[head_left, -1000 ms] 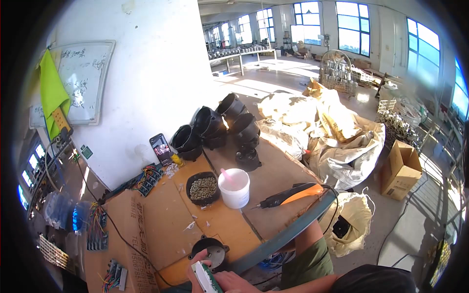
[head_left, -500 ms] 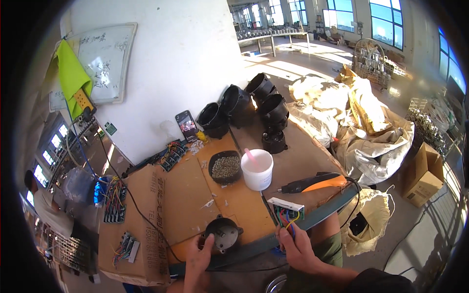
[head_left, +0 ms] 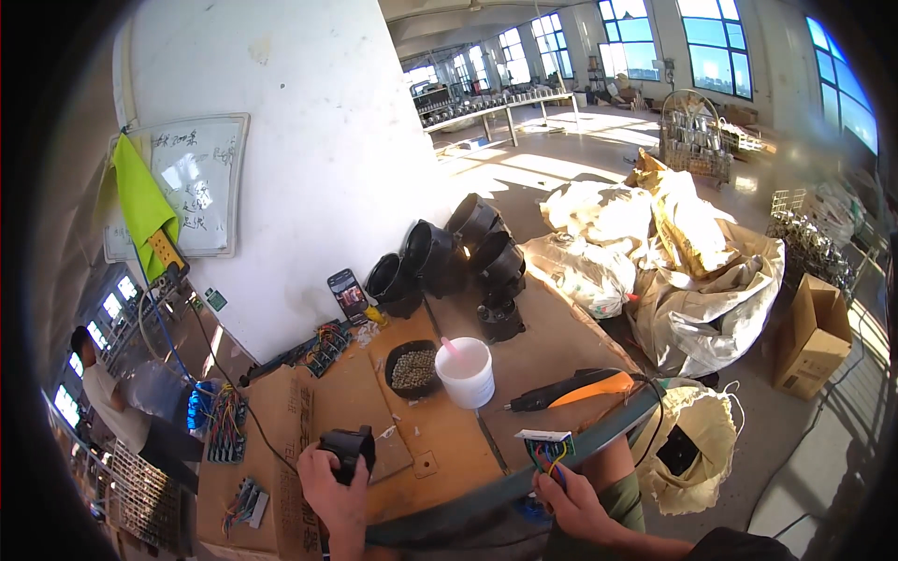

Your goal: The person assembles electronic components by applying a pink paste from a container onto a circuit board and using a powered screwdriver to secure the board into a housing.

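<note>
Gripping a black plastic housing (head_left: 348,449) low and left of centre, the left hand (head_left: 332,486) has its fingers wrapped tightly around the part, which rests on the cardboard-covered bench (head_left: 440,449). Lower right of centre, the right hand (head_left: 572,500) is closed on a small white connector with coloured wires (head_left: 545,447), held at the bench's front edge.

That edge is the likely trouble: the connector hangs just over the drop, so a loosened pinch would probably send it to the floor. The thin wires could also kink or pull free if tugged against the housing.

Above the hands, near the frame's centre, a black bowl (head_left: 412,369) holds small pale pieces, and just beside it a white cup (head_left: 467,371) has a pink stick standing in it; its contents are not visible.
</note>
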`<state>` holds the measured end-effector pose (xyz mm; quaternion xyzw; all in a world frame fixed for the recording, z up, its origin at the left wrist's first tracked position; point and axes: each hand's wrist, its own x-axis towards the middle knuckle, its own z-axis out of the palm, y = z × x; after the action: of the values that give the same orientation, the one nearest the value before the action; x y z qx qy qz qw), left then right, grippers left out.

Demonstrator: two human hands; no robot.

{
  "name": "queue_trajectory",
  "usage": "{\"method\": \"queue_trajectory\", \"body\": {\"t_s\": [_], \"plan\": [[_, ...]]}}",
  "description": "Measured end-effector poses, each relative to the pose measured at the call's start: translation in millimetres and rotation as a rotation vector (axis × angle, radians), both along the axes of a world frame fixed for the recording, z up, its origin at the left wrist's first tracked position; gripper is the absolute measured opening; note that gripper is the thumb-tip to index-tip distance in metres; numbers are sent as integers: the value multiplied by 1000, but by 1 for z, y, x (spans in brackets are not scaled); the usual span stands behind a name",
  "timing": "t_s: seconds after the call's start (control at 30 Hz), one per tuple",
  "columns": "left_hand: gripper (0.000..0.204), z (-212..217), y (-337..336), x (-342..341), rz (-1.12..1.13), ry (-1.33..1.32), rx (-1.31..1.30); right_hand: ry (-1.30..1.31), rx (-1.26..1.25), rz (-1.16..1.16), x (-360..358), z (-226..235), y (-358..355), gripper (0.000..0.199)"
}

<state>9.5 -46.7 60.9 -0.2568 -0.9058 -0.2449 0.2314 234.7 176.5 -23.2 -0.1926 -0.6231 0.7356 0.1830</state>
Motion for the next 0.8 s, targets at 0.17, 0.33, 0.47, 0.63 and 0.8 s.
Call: {"method": "queue_trajectory", "body": {"t_s": [0.17,0.33,0.47,0.63,0.8], "plan": [[68,-62,-3,20,-202,117,-495,64,36,18,5,8,3,20],[70,-52,7,-13,-138,-86,-278,41,27,32,5,7,5,22],[66,-36,5,-19,-182,-210,-137,38,60,64,7,15,2,22],[61,-23,54,20,-256,108,136,33,0,-5,12,6,6,21],[55,-58,100,38,-502,-109,-177,133,-104,-95,19,8,14,20]]}}
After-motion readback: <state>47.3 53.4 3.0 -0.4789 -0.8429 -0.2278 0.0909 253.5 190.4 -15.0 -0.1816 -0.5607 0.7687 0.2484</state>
